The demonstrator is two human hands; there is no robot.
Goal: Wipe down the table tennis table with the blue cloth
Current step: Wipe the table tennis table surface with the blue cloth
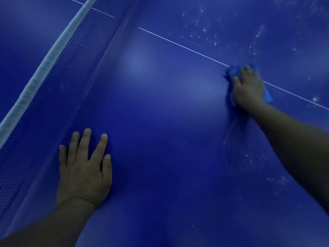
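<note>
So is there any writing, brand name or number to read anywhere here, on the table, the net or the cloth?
None: no words, numbers or logos show.
The table carries only a thin white line and pale specks.
The net has a plain white top band.
The blue cloth under the right hand is unmarked where visible.

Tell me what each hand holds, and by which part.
The right hand presses the crumpled blue cloth from on top, flat against the blue table tennis table. The left hand holds nothing; it rests spread on the table.
</note>
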